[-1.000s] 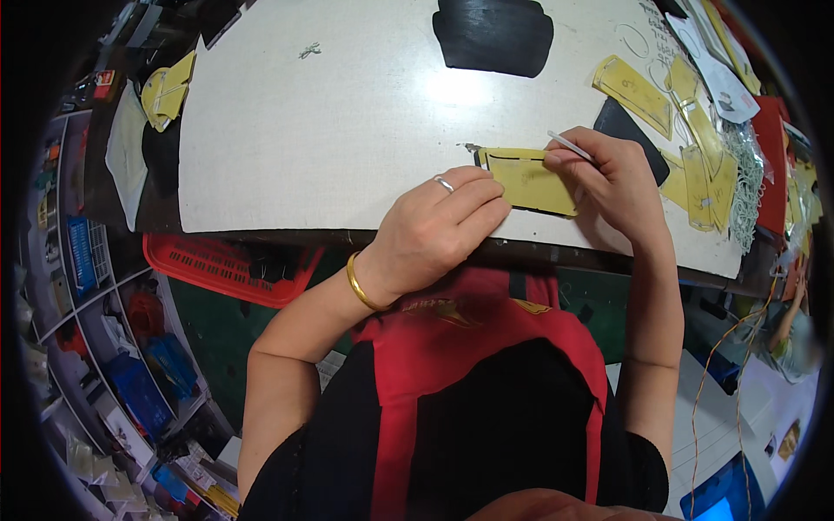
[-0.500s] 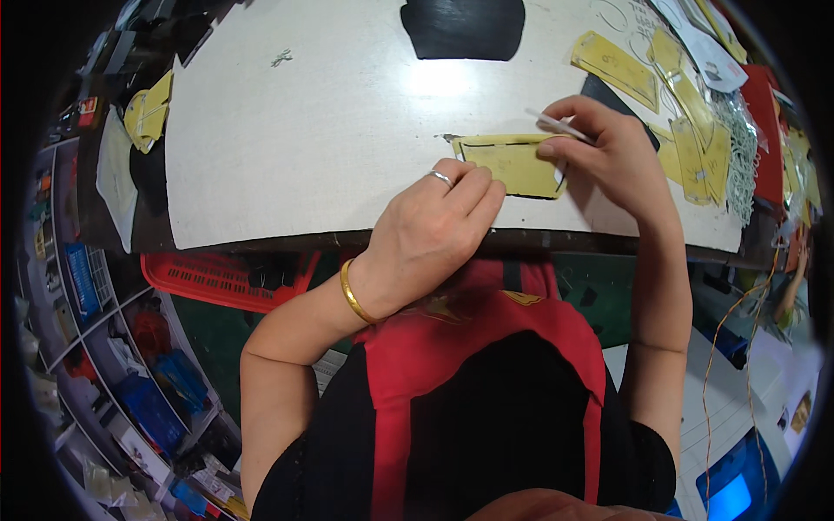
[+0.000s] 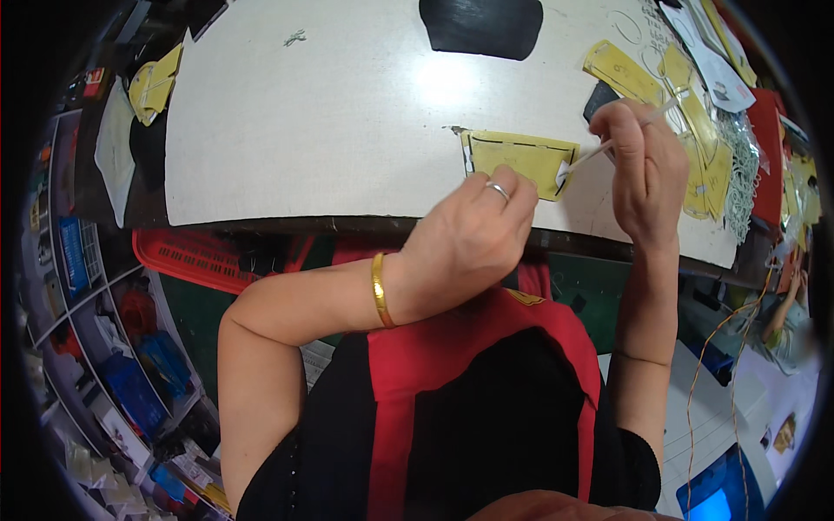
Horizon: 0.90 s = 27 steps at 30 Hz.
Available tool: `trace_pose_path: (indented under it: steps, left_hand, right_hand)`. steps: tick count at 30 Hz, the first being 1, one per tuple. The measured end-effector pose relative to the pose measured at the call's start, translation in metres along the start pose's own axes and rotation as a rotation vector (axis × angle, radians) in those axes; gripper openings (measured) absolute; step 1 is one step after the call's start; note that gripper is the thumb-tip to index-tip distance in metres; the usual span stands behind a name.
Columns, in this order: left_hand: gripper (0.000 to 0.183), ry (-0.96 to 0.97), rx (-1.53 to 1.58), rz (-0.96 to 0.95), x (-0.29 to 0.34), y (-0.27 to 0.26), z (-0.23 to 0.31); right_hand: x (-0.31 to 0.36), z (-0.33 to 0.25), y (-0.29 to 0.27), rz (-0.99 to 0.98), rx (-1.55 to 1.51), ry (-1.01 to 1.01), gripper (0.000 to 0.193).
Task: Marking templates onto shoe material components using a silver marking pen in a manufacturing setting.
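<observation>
Yellow template lay on the table, left hand bunched at its edge, hold unclear; right hand pinched a pale stick, fingers closed. Hard pushing could skew the template.

Yellow template looks smooth, plastic; tabletop is smooth, glossy (glare patch); black sheet looks leathery; apron is matt cloth; bangle, shiny metal.

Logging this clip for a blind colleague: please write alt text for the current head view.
A right hand holds a thin white stick, its tip at the right end of a flat yellow piece on a white tabletop; the left hand is at that piece's near edge. More yellow pieces lie to the right.
</observation>
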State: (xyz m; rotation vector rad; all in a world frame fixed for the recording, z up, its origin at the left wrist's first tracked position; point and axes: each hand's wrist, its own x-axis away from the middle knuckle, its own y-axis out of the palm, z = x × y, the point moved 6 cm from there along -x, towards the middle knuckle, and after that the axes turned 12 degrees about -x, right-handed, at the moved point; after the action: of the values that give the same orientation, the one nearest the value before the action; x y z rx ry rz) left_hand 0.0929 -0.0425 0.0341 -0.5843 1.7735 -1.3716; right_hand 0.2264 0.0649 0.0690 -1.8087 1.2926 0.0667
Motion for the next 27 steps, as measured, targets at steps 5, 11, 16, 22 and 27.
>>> trace_pose_path:
  steps: [5, 11, 16, 22, 27]
  left_hand:
    - [0.033, -0.011, -0.061, 0.028, 0.003, 0.0, 0.008]
    - [0.028, 0.002, -0.109, 0.087, 0.001, 0.0, 0.007]
    - [0.028, -0.021, -0.09, 0.017, 0.0, -0.002, 0.008]
    - [0.034, 0.006, -0.13, 0.005, -0.002, 0.001, 0.011]
    - [0.033, 0.017, -0.125, -0.05, -0.004, 0.001, 0.01]
  right_hand:
    - [-0.01, -0.014, 0.061, -0.369, -0.376, 0.253, 0.03]
    - [-0.025, -0.012, 0.084, -0.404, -0.173, 0.1, 0.03]
    - [-0.013, 0.0, 0.061, -0.343, -0.161, 0.114, 0.027]
    - [0.022, 0.037, 0.001, -0.227, -0.236, 0.385, 0.022]
    - [0.039, 0.027, -0.004, -0.09, -0.23, 0.436, 0.02]
